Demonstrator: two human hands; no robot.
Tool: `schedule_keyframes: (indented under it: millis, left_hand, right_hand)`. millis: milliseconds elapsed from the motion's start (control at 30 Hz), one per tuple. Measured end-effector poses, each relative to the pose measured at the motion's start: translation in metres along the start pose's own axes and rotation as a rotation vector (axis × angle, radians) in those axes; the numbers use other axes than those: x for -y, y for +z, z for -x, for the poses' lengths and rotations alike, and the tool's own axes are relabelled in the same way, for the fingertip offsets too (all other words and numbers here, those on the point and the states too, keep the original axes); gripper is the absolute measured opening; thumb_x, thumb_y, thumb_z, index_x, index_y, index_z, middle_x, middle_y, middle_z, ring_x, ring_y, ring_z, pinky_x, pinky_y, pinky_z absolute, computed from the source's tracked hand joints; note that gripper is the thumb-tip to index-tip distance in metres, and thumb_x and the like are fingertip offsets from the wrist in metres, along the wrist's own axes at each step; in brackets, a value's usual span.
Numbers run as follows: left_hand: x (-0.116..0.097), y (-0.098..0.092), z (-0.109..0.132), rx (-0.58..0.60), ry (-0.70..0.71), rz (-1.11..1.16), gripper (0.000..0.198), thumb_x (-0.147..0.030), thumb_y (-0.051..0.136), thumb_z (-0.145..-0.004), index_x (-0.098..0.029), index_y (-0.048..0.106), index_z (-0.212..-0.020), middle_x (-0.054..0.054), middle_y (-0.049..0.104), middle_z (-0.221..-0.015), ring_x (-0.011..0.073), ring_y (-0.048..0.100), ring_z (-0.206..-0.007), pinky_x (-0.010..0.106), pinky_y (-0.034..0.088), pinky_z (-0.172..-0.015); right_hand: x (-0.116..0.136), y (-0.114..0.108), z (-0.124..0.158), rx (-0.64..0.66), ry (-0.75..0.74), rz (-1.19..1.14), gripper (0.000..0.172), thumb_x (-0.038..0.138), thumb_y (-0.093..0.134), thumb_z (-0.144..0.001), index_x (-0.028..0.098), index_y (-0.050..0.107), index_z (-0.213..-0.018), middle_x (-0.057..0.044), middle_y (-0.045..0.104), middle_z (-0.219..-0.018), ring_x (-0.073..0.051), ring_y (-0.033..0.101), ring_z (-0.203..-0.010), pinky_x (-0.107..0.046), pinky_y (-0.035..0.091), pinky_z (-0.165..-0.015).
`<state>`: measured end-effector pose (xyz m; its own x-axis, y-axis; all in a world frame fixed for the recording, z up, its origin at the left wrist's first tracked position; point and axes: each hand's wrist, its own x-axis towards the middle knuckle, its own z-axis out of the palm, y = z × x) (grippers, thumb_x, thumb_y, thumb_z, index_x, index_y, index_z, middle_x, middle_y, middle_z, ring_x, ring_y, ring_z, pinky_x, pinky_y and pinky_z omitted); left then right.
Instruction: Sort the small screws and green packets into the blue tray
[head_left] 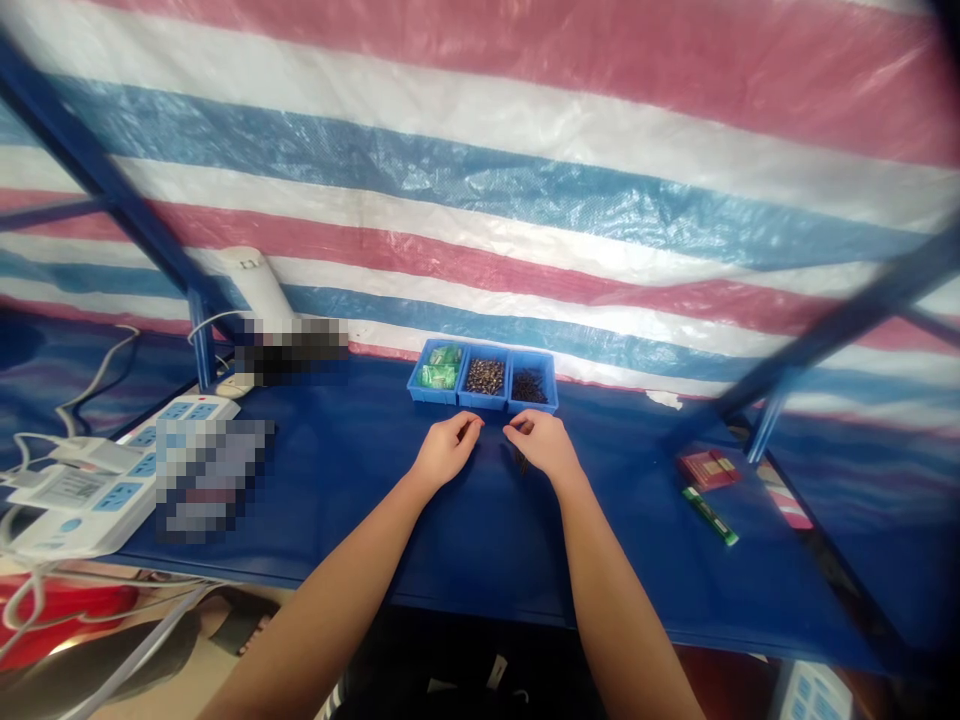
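Observation:
My left hand [448, 447] is closed in a pinch just in front of the bins; anything between the fingertips is too small to make out. Facing it, my right hand [546, 442] also has thumb and fingers pinched together, and what they hold is hidden. Some thin dark pieces [521, 461], perhaps screws, show just below the right fingers. Beyond the hands stand three joined blue bins [486, 403]. Green packets [441, 368] lie in the left one, small shiny metal parts [485, 377] fill the middle one, and dark screw-like pieces [529, 386] lie in the right one.
A white power strip [112, 500] with plugs and cables sits at the left of the blue table [337, 540]. A red box [709, 469] and a green packet [710, 516] lie on the right. Blue metal posts [769, 415] flank the table, with striped sheeting [480, 180] behind.

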<state>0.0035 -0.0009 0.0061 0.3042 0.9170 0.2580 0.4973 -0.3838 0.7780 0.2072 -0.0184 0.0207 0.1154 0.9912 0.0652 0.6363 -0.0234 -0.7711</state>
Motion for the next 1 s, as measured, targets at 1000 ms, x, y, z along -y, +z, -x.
schedule_keyframes:
  millis: [1000]
  left_hand:
    - [0.001, 0.001, 0.000, 0.007, 0.018, -0.029, 0.032, -0.041, 0.044, -0.095, -0.020, 0.068, -0.095, 0.000, 0.067, -0.071, 0.0129, 0.060, -0.059, 0.021, 0.044, -0.055]
  right_hand:
    - [0.001, 0.029, 0.000, 0.033, -0.205, -0.090, 0.024, 0.011, 0.057, -0.075, 0.024, 0.072, -0.089, -0.002, 0.073, -0.085, -0.018, 0.066, -0.076, -0.030, 0.052, -0.077]
